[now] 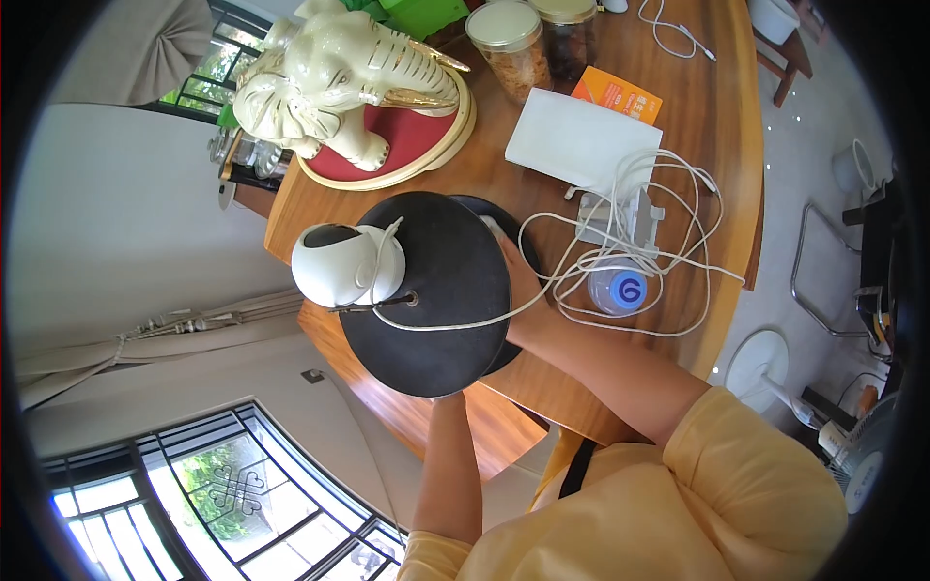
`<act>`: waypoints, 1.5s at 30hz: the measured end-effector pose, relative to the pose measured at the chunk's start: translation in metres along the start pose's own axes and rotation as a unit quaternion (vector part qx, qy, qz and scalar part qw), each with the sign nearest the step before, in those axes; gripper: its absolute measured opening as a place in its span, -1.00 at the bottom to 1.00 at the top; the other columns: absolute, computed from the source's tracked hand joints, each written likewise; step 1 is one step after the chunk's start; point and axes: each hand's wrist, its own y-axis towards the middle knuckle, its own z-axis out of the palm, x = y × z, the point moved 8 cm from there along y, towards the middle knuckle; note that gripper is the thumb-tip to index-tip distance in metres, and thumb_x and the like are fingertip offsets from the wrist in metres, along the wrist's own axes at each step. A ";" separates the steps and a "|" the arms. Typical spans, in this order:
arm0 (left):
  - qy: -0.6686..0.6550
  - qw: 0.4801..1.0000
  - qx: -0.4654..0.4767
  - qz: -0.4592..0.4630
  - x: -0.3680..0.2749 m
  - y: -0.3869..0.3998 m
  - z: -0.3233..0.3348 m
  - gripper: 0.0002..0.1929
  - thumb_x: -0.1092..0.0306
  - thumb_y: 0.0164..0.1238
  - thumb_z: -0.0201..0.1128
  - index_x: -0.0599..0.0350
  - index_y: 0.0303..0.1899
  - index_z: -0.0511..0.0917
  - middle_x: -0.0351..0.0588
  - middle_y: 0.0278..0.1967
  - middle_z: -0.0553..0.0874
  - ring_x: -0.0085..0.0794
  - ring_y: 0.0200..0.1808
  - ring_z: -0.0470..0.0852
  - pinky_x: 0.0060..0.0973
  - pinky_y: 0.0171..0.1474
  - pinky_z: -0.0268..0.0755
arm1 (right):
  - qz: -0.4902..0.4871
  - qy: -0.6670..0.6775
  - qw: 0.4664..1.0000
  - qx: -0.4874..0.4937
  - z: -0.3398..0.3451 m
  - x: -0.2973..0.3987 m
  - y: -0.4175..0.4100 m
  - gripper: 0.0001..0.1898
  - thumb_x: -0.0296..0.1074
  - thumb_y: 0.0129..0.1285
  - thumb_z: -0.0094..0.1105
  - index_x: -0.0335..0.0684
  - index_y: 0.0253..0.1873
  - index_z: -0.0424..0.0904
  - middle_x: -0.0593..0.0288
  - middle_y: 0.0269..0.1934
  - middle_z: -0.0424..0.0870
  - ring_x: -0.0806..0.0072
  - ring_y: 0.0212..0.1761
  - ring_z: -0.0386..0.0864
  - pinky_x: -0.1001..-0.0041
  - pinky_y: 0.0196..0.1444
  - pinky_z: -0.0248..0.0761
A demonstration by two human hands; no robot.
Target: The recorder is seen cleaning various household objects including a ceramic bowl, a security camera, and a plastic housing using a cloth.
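Observation:
A white home security camera (340, 265) sits on a black round disc (450, 290), near its left edge. Its white cable (450, 327) runs across the disc to a loose coil on the right. A second black disc (534, 247) shows partly behind the first. My right hand (523, 287) reaches in behind the near disc's right edge, its fingers largely hidden. At its fingertips shows a bit of something whitish (492, 225), too covered to name. My left forearm rises from below and passes behind the disc's lower edge, which hides my left hand.
Cable coils (686, 210) loop over a clear bottle with a blue cap (617, 287), a transparent plastic piece (625, 218) and a white box (585, 138). A ceramic elephant (341, 87) and lidded jars (512, 54) stand farther back on the wooden table (716, 131). A fan (861, 450) is at right.

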 end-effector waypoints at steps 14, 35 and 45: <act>-0.106 0.991 -0.066 -0.052 -0.014 -0.006 0.006 -0.52 0.12 0.50 0.00 0.21 0.30 0.32 -0.01 0.22 0.50 -0.28 0.19 0.51 -0.42 0.16 0.45 | 0.063 0.126 0.990 0.017 0.005 0.001 -0.004 -0.51 -0.33 0.27 -0.04 -0.45 0.26 0.36 -0.23 0.29 0.36 -0.01 0.43 0.21 0.13 0.48 -0.02; -0.073 0.954 -0.290 -0.008 -0.109 -0.032 -0.064 -0.68 0.19 0.44 0.14 0.23 0.04 0.46 -0.15 -0.12 0.60 -0.44 -0.09 0.57 -0.58 -0.06 0.40 | -0.065 0.014 0.986 0.156 -0.147 0.084 0.091 -0.60 -0.44 0.11 0.17 -0.17 0.11 0.53 0.04 -0.08 0.58 0.12 -0.05 0.58 0.24 -0.04 0.46; 0.262 0.941 -0.041 0.209 -0.230 -0.015 0.016 -0.35 0.45 0.20 0.37 0.09 0.35 0.33 0.14 0.35 0.33 -0.16 0.40 0.27 -0.32 0.34 0.25 | -0.008 -0.160 0.940 0.301 -0.064 0.055 0.084 -0.53 -0.33 0.15 0.26 -0.32 0.15 0.41 -0.15 0.00 0.51 -0.02 -0.12 0.63 0.16 -0.12 0.51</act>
